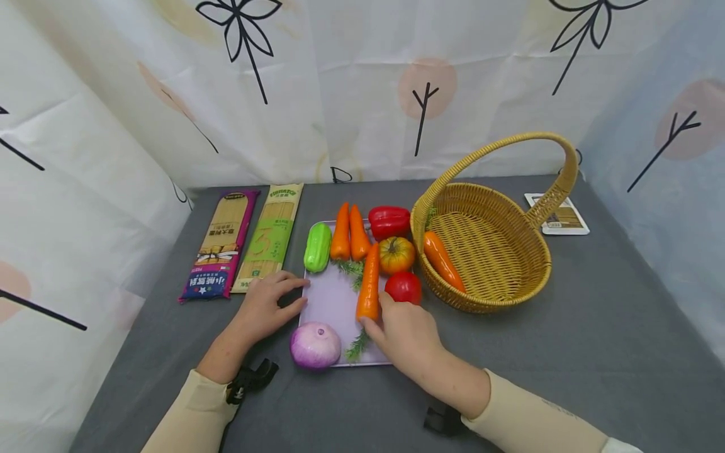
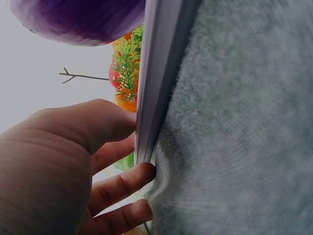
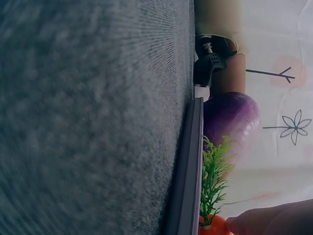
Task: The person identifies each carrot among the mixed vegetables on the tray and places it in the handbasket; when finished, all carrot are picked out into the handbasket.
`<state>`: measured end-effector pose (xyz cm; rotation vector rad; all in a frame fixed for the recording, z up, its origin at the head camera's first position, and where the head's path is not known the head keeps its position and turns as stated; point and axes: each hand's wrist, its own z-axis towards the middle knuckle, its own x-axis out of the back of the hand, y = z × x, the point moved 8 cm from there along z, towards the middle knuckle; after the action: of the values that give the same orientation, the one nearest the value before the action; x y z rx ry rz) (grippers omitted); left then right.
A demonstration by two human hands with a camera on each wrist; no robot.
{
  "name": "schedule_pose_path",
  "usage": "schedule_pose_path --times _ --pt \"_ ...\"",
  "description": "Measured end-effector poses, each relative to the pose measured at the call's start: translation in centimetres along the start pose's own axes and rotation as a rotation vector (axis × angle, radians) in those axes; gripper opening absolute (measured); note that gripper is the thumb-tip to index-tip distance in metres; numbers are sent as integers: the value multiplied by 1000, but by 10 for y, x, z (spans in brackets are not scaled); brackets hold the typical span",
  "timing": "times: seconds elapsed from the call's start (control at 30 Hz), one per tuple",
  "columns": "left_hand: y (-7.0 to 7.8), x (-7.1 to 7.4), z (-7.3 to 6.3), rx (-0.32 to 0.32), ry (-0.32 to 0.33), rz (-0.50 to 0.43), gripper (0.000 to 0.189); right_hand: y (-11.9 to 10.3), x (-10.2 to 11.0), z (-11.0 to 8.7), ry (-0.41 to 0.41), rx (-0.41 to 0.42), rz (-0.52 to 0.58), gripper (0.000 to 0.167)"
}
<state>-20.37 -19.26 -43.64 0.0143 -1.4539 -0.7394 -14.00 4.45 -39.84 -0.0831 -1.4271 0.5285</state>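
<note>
On a pale lilac tray point(image 1: 334, 302), my right hand point(image 1: 410, 330) pinches an orange carrot point(image 1: 369, 283) near its leafy end, thumb and forefinger at its sides. Its green fronds point(image 3: 214, 169) hang by the tray's near rim in the right wrist view. My left hand point(image 1: 270, 305) touches the tray's left rim point(image 2: 152, 83) with extended fingertips. Near that hand sits a purple onion point(image 1: 315, 345) on the front left corner. Two more carrots point(image 1: 340, 234), a green gourd-like vegetable point(image 1: 318, 247), a red pepper point(image 1: 389, 223), a small pumpkin point(image 1: 396, 255) and a tomato point(image 1: 404, 287) lie on the tray.
A yellow wicker basket point(image 1: 540, 251) with a tall handle stands right of the tray, with one carrot point(image 1: 443, 261) inside. Behind it lies a white-edged flat pack point(image 1: 566, 218). Two noodle packs point(image 1: 221, 245) lie left on the grey cloth point(image 1: 595, 340); patterned curtains hang around.
</note>
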Motion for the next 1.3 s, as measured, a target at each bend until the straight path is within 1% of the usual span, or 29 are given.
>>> schedule_pose_path --times 0.13,0.23,0.5,0.67,0.83,1.0,1.17,1.3 --pt "0 1 0 3 -3 -1 37 1 -4 2 -17 -6 22 43" --pt "0 1 0 2 -7 -2 37 1 -6 3 -16 -3 18 43" --pt "1 2 2 0 -6 1 37 1 -10 7 34 16 -41 48" --pt "0 1 1 6 -10 0 37 3 -18 8 -7 -9 -45 50" --pt "-1 0 1 10 -13 -5 37 5 -20 8 -6 -28 -40 47" --pt "-1 1 1 8 -8 -14 36 3 -12 8 26 -29 -28 45" --pt "0 1 1 6 -8 -14 36 -1 4 6 78 -9 -19 39" --pt "0 0 0 10 -14 -9 36 -6 18 3 116 8 13 35"
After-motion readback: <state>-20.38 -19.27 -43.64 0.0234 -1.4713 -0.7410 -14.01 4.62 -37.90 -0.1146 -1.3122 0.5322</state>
